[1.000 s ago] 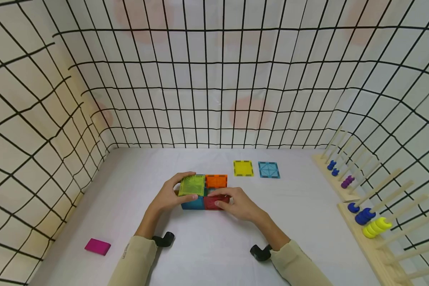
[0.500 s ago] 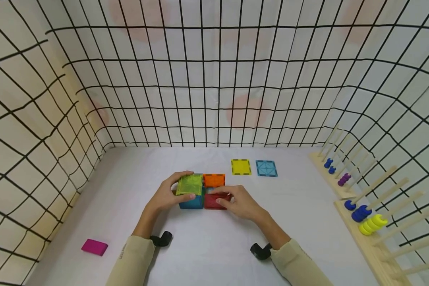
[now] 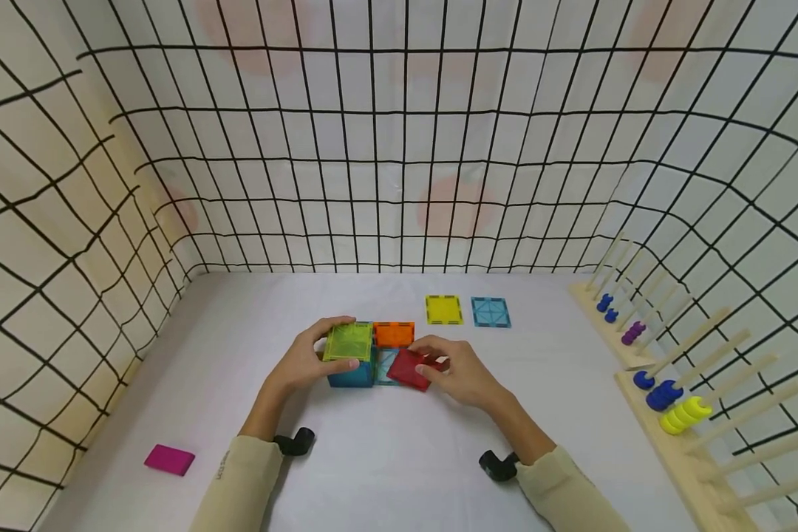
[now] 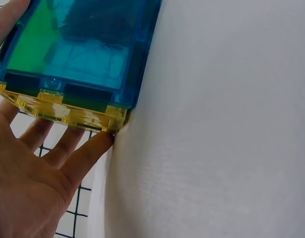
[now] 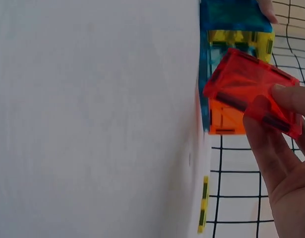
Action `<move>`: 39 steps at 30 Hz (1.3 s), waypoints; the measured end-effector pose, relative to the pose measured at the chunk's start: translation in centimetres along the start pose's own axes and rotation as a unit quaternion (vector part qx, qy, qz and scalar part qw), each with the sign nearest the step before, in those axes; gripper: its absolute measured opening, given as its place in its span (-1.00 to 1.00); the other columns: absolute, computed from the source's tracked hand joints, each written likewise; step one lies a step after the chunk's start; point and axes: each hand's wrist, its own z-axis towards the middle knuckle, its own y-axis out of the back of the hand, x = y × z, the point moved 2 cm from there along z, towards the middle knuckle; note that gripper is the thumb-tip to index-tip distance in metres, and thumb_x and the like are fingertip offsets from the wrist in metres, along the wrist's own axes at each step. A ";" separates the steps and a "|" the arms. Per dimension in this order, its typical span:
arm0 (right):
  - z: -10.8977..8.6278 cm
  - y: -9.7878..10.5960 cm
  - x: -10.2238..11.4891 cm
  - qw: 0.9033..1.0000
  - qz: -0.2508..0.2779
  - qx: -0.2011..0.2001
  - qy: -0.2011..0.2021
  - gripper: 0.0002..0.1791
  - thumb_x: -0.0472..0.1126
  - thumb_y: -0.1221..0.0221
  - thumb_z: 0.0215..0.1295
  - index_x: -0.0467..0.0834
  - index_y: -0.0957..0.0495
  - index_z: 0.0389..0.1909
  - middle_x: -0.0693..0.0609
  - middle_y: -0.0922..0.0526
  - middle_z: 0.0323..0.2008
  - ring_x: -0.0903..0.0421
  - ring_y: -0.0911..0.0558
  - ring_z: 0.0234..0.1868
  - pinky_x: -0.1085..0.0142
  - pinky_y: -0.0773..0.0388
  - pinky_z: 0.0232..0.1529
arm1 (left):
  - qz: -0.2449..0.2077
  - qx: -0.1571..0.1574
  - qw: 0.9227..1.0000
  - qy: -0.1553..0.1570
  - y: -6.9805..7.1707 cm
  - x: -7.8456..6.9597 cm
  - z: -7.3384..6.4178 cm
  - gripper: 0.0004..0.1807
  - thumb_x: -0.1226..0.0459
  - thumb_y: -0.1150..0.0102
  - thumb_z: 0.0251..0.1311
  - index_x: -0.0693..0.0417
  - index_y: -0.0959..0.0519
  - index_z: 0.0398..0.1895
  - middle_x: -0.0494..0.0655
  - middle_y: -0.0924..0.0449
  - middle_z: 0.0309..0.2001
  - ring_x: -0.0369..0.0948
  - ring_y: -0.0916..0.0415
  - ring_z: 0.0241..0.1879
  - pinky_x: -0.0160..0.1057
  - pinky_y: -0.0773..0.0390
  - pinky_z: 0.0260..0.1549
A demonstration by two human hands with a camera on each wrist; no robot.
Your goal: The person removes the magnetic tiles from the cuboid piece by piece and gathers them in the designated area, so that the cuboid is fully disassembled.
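My left hand [image 3: 304,363] grips a cube of see-through magnetic tiles, thumb along its front and fingers round its left and back. The cube has a yellow-green top [image 3: 349,342] and a blue front [image 3: 351,377]; its yellow side [image 4: 68,111] meets the fingers in the left wrist view. An upright orange tile [image 3: 394,335] stands to the cube's right, and a light blue tile [image 3: 385,363] lies flat before it. Between thumb and fingers my right hand [image 3: 464,374] pinches a red magnetic tile [image 5: 241,82], tilted, overlapping the light blue one in the head view.
Farther back lie a yellow tile [image 3: 444,309] and a blue tile [image 3: 490,312]. At the front left is a magenta block [image 3: 170,459]. Wooden peg boards [image 3: 665,436] with blue, purple and yellow beads line the right side. Grid-patterned cloth [image 3: 386,133] encloses the table.
The red tile has come away from its place beside the cube's blue front, shifting right and tilting with my right hand. The light blue tile shows more now. My left hand keeps its grip.
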 end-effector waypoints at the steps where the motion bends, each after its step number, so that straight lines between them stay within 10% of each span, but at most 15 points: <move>1: -0.1 0.2 -0.1 1.000 0.001 -0.006 -0.002 -0.58 -0.19 -0.32 0.37 0.15 -0.59 0.21 0.14 -0.71 0.09 0.11 -0.63 0.00 0.29 -0.69 -0.06 | 0.001 0.003 1.000 0.002 0.0 0.0 0.0 -0.15 0.00 -0.58 0.04 -0.32 -0.42 0.45 -0.19 -0.31 0.50 0.06 -0.30 0.38 0.14 -0.59 0.22; 20: -2.5 6.8 -4.5 0.988 -0.022 -0.145 -0.046 -0.52 -0.17 -0.34 0.38 0.08 -0.57 0.30 -0.14 -0.71 0.07 -0.09 -0.71 -0.10 0.30 -0.73 -0.17 | 0.000 0.004 1.000 0.016 0.0 0.4 0.0 -0.18 -0.04 -0.57 0.05 -0.59 -0.38 0.40 -0.23 -0.24 0.54 0.07 -0.25 0.44 0.18 -0.53 0.28; 39: -2.9 15.4 -12.4 0.949 -0.065 -0.283 -0.126 -0.55 -0.16 -0.24 0.46 -0.10 -0.53 0.33 -0.31 -0.67 0.14 -0.21 -0.66 -0.02 0.76 -0.41 -0.28 | 0.002 -0.002 1.000 0.010 -0.1 0.5 -0.1 -0.15 -0.04 -0.57 0.04 -0.46 -0.39 0.44 -0.23 -0.24 0.54 0.05 -0.19 0.49 0.27 -0.48 0.30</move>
